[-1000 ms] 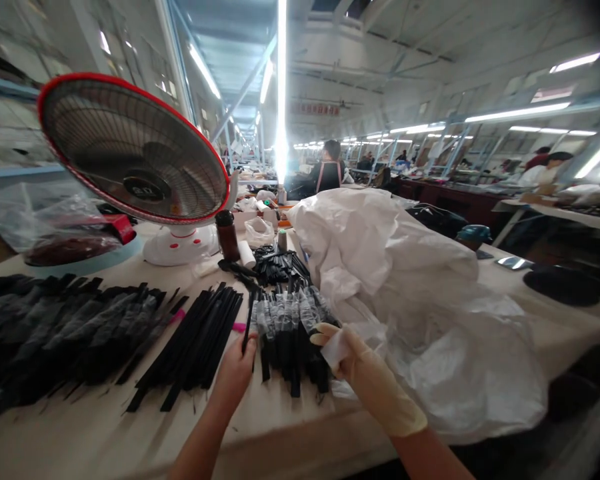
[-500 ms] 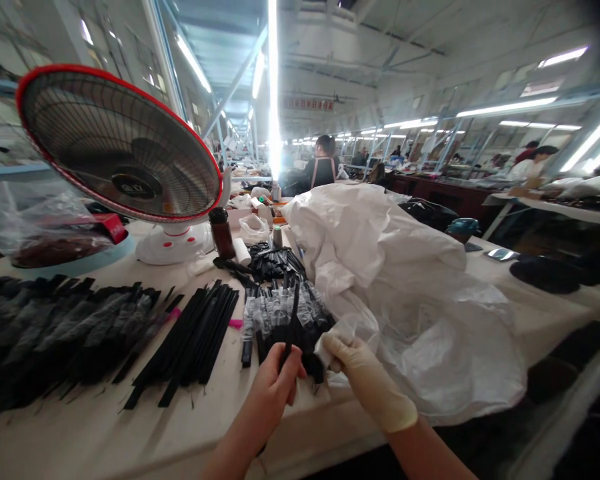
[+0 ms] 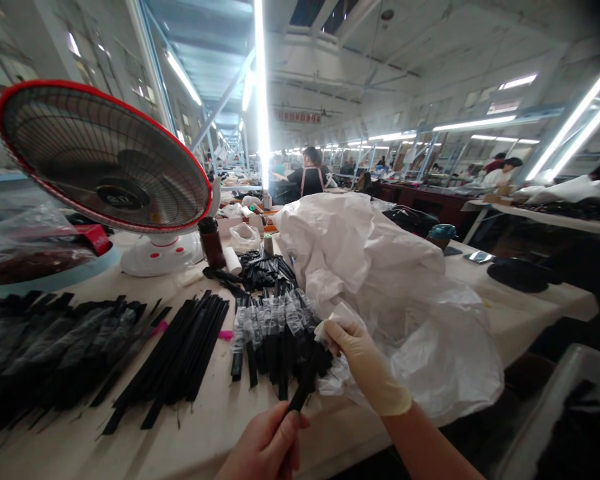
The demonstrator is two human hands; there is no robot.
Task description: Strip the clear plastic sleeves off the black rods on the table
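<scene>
A person's bare left hand [image 3: 275,440], seen in the head camera at the near edge of a cloth-covered work table [image 3: 200,427], grips the lower end of a black strip [image 3: 306,381], thumb and fingers closed around it. The right hand [image 3: 365,363], in a pale rubber glove, pinches a thin white piece [image 3: 347,315] at the strip's upper end, fingertips drawn together; how much of the strip is wrapped inside is hidden. The strip slants up and away from the near edge, over the right side of a row of film-wrapped black bundles [image 3: 267,333]. To their left, loose black strips [image 3: 173,360] lie side by side, with a larger heap of wrapped bundles [image 3: 60,360] toward the table's left end. A bit of pink [image 3: 225,335] shows beside the loose strips. Behind the row sit a pile of black pieces [image 3: 267,270], a white roll [image 3: 232,260] and a brown bottle [image 3: 211,243]; a red-rimmed fan [image 3: 105,157] stands farther left. A crumpled white sheet [image 3: 365,247] spreads to the right and hangs over the near edge. Toward the table's right corner lie a phone [image 3: 479,257] and a dark round item [image 3: 520,275]. Beyond the far edge, a co-worker [image 3: 307,177] in dark clothing is seen from behind.
</scene>
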